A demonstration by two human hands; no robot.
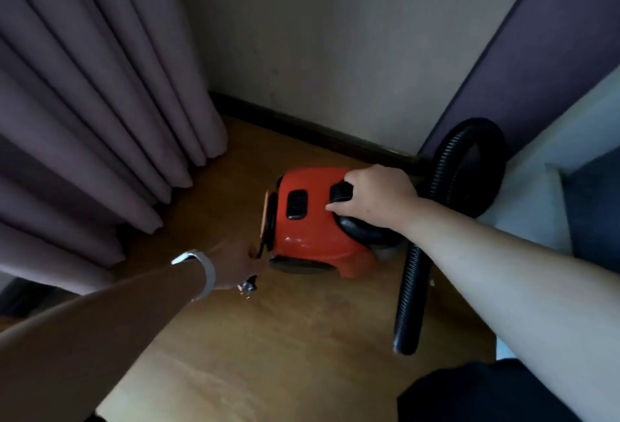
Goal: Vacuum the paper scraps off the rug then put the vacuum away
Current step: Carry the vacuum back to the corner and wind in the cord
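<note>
Gripping: fingers (364, 180) of the right hand (375, 200) curl over the black handle (342, 191), thumb tucked beneath it.
Left fingers: the left hand (235, 264) lies in shadow against the machine's left end. Whether its fingers pinch something or hang loose, I cannot tell.
Vacuum: the red vacuum (312, 230) sits on the wooden floor (268, 337) in the far corner, right of the curtain (84, 119) and close to the wall (318, 52).
Handling: hard, smooth shell, probably weighty with its motor. The sides look slippery, so the top handle is the sound place to lift.
Hose: the black ribbed hose (411, 287) loops at the right and trails nearer. It looks limp and likely to drag or snag, so it wants a second hold.
Hidden: a small shiny thing (248, 285) beside the left hand is too blurred to name. No cord can be made out. Rug and scraps are out of view.
</note>
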